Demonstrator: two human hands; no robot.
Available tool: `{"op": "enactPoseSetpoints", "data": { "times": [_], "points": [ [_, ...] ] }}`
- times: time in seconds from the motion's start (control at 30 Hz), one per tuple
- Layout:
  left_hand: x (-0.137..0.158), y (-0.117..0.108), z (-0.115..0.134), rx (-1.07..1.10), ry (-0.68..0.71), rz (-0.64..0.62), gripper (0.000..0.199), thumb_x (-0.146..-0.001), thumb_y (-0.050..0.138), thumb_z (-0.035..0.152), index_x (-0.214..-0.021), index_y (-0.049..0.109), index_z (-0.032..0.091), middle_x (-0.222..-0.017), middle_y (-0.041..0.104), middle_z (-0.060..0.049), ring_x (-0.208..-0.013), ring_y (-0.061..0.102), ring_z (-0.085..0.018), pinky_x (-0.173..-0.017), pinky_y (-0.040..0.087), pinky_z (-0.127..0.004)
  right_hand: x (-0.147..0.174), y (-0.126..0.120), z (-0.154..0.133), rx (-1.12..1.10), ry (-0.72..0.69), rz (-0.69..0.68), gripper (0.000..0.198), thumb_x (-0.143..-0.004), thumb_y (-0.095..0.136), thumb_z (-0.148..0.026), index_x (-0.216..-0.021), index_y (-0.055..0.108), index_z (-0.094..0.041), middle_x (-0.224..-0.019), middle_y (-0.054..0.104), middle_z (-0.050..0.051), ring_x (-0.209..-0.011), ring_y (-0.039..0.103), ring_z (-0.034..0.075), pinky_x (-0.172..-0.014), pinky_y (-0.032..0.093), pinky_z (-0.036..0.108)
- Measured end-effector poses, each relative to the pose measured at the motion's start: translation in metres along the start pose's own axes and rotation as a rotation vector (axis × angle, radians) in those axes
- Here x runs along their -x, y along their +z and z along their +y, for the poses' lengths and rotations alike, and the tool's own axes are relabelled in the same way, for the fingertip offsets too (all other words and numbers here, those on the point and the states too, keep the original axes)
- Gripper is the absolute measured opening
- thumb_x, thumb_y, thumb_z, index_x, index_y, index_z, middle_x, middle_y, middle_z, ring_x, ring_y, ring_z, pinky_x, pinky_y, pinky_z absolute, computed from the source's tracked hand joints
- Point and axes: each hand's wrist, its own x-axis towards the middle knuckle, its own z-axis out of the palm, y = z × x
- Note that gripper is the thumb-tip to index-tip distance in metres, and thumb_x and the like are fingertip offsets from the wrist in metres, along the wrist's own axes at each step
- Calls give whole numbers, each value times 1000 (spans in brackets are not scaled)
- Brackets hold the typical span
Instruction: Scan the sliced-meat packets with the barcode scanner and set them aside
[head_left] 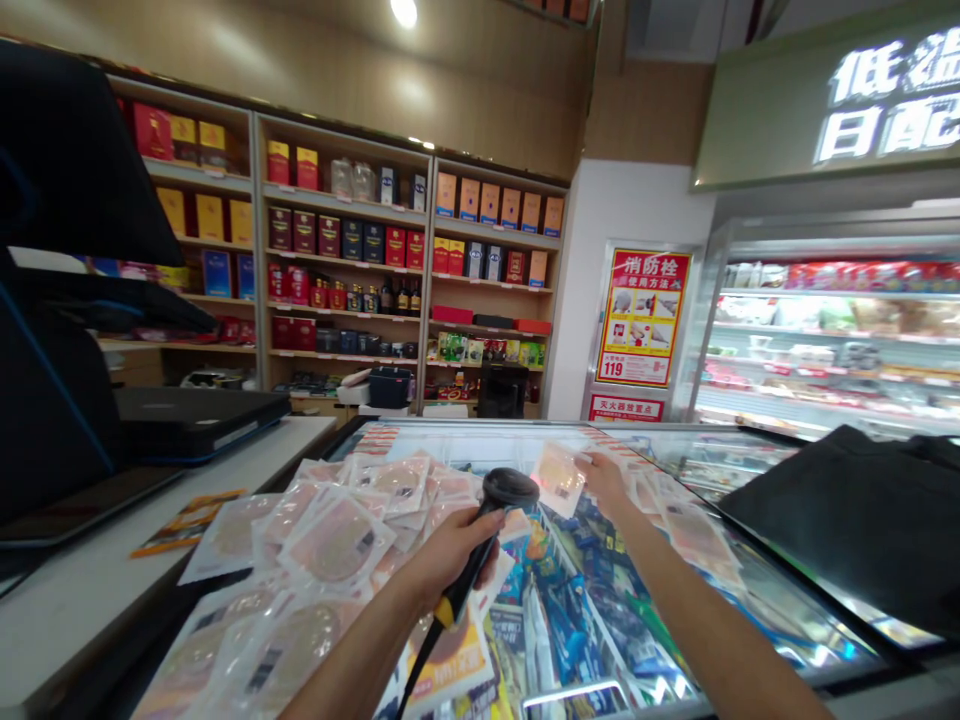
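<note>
In the head view my left hand [463, 548] is wrapped round the handle of a black barcode scanner [510, 488] with a yellow-banded base and a trailing cord. The scanner's head points toward a clear flat packet [558, 478] with a round pale disc inside and a small barcode label. My right hand [602, 480] pinches that packet by its right edge, above the freezer glass. Many similar packets [337, 540] lie heaped to the left of my left hand. More packets [694, 530] are spread to the right of my right forearm.
Under the glass of the chest freezer [480, 432] lie colourful bags [570, 620]. A white counter [90, 600] with a black device [195, 415] borders the left. Dark cloth [855, 520] rests at the right. Shelves of boxes [360, 240] and a lit refrigerated case [832, 340] stand behind.
</note>
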Motion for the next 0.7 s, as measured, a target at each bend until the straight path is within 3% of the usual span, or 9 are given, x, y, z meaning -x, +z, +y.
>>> {"op": "enactPoseSetpoints", "data": {
  "times": [0.7],
  "points": [
    [-2, -16, -2, 34, -40, 48, 31, -68, 50, 46, -67, 45, 16, -50, 49, 5, -35, 42, -5, -35, 29, -18, 2, 16, -5, 17, 65, -105, 24, -50, 54, -28, -72, 55, -18, -53, 56, -1, -51, 52, 15, -47, 37, 24]
  ]
}}
